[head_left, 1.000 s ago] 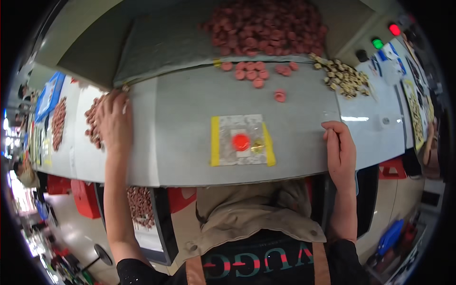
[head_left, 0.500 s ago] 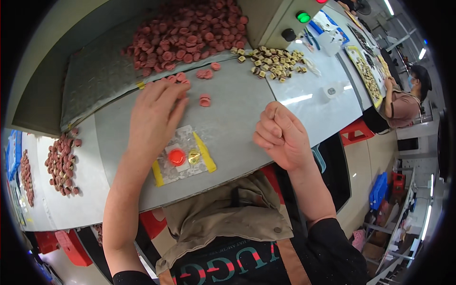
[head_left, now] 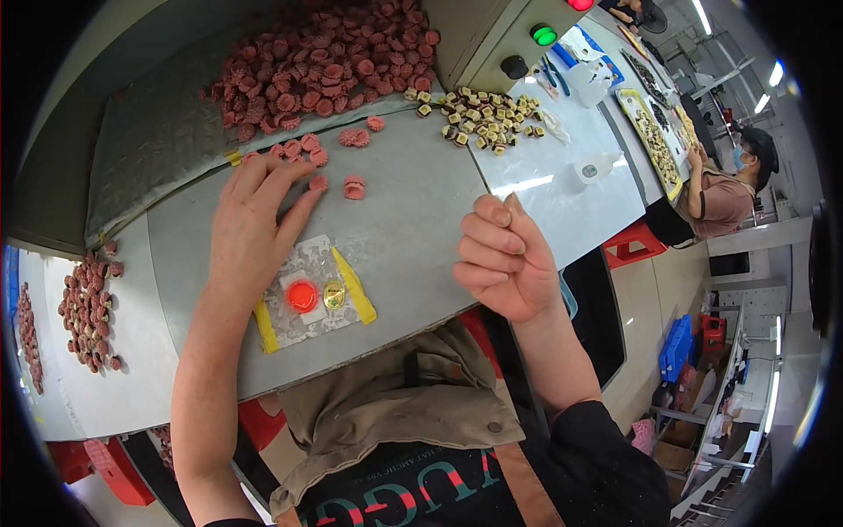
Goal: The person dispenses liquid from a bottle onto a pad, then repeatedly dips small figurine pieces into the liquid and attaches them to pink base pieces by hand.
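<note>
My left hand [head_left: 250, 224] reaches over the grey tabletop with its fingers apart. Its fingertips are at a short row of small pink fluted pieces [head_left: 299, 147]. One single pink piece [head_left: 318, 183] lies by the thumb and index finger, perhaps touching them. To the right stands a pink piece that looks stacked [head_left: 354, 187], with a few more pink pieces [head_left: 354, 138] behind it. My right hand [head_left: 507, 259] is raised above the table's front edge, fingers curled and thumb pressed to the index finger. Whatever is in that pinch is hidden or too small to name.
Behind lies a big heap of pink pieces [head_left: 325, 66], beside a machine housing [head_left: 492, 44]. Cream-and-brown square pieces [head_left: 492, 119] and a white bottle [head_left: 593, 169] are to the right. A taped clear sheet [head_left: 314, 325] bears a red disc [head_left: 301, 297]. A co-worker [head_left: 722, 198] is at far right.
The whole view has shifted, so the table things appear further left. My left hand's thumb and index finger look more spread. My right hand stays curled.
</note>
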Demonstrator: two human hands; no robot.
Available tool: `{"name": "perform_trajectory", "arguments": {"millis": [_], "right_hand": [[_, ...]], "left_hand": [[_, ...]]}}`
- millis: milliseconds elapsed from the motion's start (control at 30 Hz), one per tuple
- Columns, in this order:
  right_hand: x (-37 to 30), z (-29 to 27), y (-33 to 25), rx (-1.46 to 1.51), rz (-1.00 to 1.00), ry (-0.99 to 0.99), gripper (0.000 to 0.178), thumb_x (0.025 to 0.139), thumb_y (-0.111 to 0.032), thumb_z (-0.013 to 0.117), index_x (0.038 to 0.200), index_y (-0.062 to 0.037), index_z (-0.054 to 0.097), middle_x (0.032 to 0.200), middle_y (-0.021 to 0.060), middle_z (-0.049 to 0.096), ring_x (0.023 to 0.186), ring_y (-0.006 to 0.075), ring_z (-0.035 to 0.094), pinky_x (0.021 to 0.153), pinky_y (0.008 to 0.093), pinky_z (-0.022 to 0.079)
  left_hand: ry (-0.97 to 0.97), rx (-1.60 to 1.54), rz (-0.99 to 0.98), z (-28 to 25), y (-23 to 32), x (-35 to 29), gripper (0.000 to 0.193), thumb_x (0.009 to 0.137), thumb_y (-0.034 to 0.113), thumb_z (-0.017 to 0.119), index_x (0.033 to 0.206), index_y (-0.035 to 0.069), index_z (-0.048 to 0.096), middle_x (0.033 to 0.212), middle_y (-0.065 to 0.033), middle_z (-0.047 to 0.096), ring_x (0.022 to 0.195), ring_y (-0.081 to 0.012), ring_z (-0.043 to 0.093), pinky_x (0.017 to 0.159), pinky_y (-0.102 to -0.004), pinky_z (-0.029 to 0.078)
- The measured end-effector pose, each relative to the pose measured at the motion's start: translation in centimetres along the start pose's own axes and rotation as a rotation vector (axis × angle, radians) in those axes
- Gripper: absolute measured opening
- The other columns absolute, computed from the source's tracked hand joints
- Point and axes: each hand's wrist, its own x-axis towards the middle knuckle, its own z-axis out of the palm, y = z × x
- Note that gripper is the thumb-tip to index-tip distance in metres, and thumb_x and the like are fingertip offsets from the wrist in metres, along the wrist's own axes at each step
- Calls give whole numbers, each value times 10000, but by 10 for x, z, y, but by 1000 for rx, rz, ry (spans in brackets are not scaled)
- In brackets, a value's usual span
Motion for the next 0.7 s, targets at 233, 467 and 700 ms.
{"name": "perform_trajectory", "arguments": {"millis": [233, 467, 700], "right_hand": [[0, -8, -52, -909, -430, 307, 184, 1027, -189, 429, 1003, -57, 555, 725, -32, 476, 597, 41, 411, 592, 209, 376], [52, -23, -65, -2416, -623, 283, 165, 917, -122, 589, 1055, -34, 601, 968, 127, 628, 862, 279, 605, 764, 360, 479], [61, -37, -51, -2517, -562, 311, 146, 869, -102, 625, 994, -33, 593, 922, 138, 602, 858, 352, 583, 740, 406, 470]], "left_hand": [[-95, -117, -47, -3, -5, 2, 154, 818, 126, 678, 947, 49, 642, 898, -73, 598, 912, -271, 572, 834, -378, 456], [-160, -280, -214, -7, -7, -2, 174, 838, 53, 623, 1010, 53, 604, 910, -68, 597, 798, -243, 603, 749, -339, 487], [-88, -245, -105, -17, -20, -5, 163, 846, 45, 621, 1008, 51, 638, 994, -76, 572, 787, -210, 605, 702, -308, 493]]}}
